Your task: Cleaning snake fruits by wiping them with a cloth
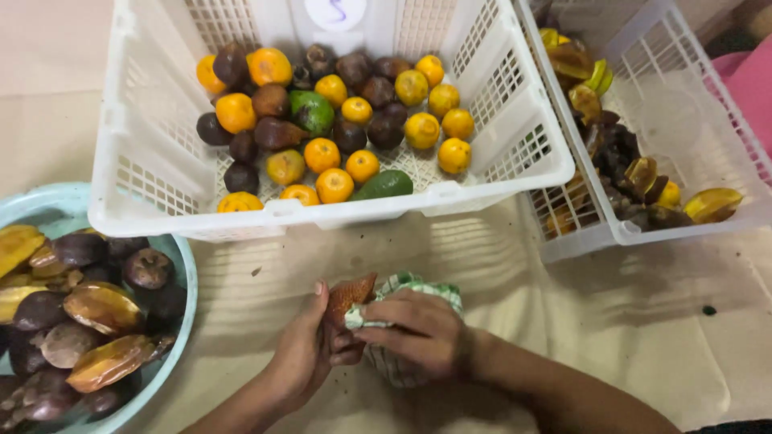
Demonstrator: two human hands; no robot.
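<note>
1. Low in the middle of the view, the left hand (301,354) curls round a scaly reddish-brown fruit (349,296), thumb up along its side, the fruit's pointed tip poking out above the fingers
2. The right hand (418,331) comes in from the other side, fingers bunched and pressing a green-and-white checked cloth (402,325) against that fruit; the cloth wraps under and behind the hand
3. Both hands are closed and touching each other, with the fruit pinched between them over the beige sheet (643,321) that covers the surface
4. Just beyond the hands sits a white slatted crate (145,173) holding small orange fruits, dark brown ones and a few green ones
5. To the right, touching that crate's side, a second white crate (724,104) carries dark fruits and yellow star-shaped pieces
6. At the left edge, a pale blue basin (186,265) is heaped with dark round fruits and bruised yellow-brown ones, near the left forearm but not touching it
</note>
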